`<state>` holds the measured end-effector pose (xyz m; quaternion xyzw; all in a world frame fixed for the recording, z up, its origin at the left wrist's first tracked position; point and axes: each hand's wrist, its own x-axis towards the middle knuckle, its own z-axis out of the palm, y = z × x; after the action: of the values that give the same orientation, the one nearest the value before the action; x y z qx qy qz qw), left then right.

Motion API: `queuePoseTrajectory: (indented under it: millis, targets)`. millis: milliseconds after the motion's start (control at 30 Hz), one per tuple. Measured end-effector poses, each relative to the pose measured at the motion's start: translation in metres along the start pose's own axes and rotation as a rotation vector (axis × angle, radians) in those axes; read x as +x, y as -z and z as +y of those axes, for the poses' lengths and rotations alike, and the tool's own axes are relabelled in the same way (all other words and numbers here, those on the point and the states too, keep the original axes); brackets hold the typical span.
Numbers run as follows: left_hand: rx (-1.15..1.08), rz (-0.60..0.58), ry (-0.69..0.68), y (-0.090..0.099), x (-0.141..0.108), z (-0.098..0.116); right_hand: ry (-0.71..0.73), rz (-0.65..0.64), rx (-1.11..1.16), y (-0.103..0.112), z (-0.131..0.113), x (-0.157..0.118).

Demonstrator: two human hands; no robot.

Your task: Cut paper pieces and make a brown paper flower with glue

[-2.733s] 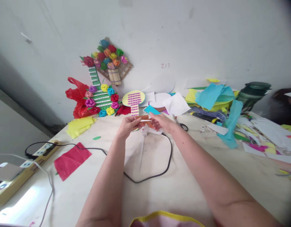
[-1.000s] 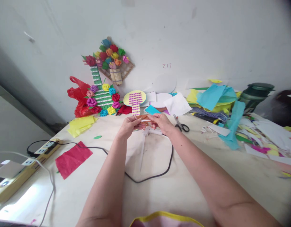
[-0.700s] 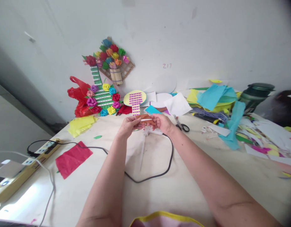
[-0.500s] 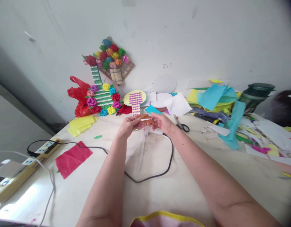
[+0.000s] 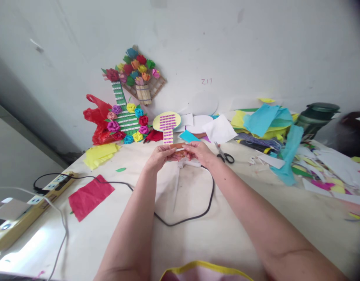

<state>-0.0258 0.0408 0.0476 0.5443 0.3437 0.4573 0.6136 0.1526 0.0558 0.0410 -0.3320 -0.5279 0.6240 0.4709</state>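
My left hand point(image 5: 163, 156) and my right hand point(image 5: 197, 153) are together over the table, fingers closed on a small brown piece of paper point(image 5: 180, 146). A thin white strip point(image 5: 180, 149) lies across it, pinched between the fingertips of both hands. Most of the brown piece is covered by the fingers. Just below them on the table lies a white glue gun point(image 5: 191, 162), partly hidden, with a long translucent glue stick point(image 5: 176, 189) pointing towards me. Behind the hands stands a yellow paddle-shaped card point(image 5: 168, 127) with purple strips.
Scissors point(image 5: 225, 156) lie right of my hands. A black cord point(image 5: 191, 219) loops below them and runs to a power strip point(image 5: 55, 185) at left. Red crepe paper point(image 5: 91, 198), paper scraps point(image 5: 328, 164), a green flask point(image 5: 320, 119) and a flower-trimmed guitar shape point(image 5: 128, 121) surround the work.
My fingertips have come closer together around the brown paper and white strip, the right hand shifting slightly left. Less of the white strip shows. The things on the table have stayed put.
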Motion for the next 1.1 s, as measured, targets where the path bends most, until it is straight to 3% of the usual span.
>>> queuePoseTrajectory:
  millis: [367, 733, 967, 1100]
  targets:
    - [0.002, 0.004, -0.006, 0.0005, 0.001, -0.0019, 0.075, 0.116, -0.021, -0.0034, 0.0042, 0.0027]
    - [0.029, -0.002, -0.001, 0.0, 0.0007, -0.0012, 0.099, 0.059, -0.051, -0.0036, 0.0053, 0.0037]
    - [0.086, 0.156, 0.029, -0.0006, 0.0017, 0.0019, 0.095, 0.078, -0.081, 0.0006, -0.0003, 0.0018]
    - [0.075, 0.175, 0.068, -0.0026, 0.0054, -0.0005, 0.093, 0.04, -0.082, -0.0005, -0.0026, 0.0006]
